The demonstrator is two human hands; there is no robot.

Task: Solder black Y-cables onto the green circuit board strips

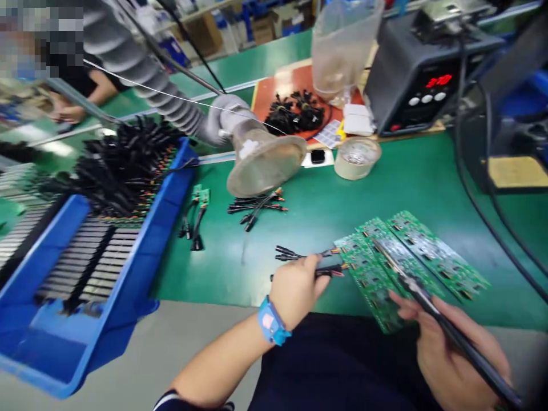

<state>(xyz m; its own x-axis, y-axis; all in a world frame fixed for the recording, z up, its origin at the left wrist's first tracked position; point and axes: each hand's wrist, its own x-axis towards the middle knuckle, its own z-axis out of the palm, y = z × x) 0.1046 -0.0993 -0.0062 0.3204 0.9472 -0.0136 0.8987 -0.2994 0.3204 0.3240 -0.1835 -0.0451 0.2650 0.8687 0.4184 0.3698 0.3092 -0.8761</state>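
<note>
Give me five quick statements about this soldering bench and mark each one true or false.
1. The right hand holds a soldering iron with its tip over the green circuit boards. True.
2. The left hand holds a roll of tape. False: it pinches a black cable at the boards' edge; the tape roll sits apart on the mat.
3. The left wrist wears a blue wrist strap. True.
4. The blue bin is on the person's right. False: it is on the left.
5. The soldering station shows green digits. False: they are red.
</note>
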